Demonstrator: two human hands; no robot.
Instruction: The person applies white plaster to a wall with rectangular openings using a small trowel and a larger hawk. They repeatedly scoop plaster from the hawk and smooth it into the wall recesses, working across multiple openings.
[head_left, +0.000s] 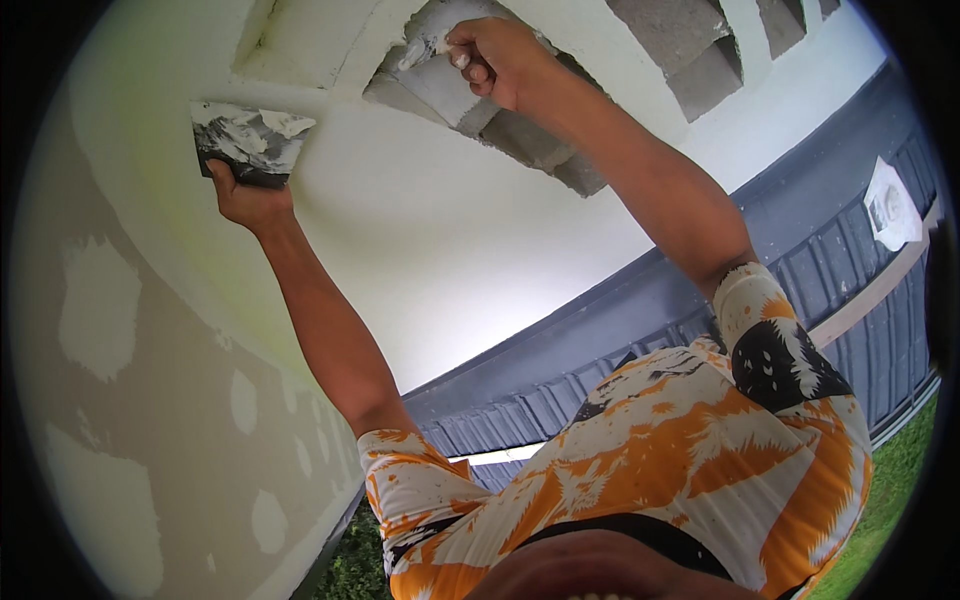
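Your left hand [250, 200] grips a putty-smeared board [250, 143] from below; right hand [497, 60], fingers curled tight round a scraper [425, 50], presses it vs grey block [470, 95].

Putty board [250, 143] lies left of wall recess [500, 110].

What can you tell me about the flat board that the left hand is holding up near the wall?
The flat board is a dark, roughly square plate, smeared over most of its face with white and grey filler. The left hand grips its lower edge from below, arm stretched upward. It is tilted, its smeared face toward the camera, close to the white wall; whether it touches the wall cannot be told. Its material is unclear.
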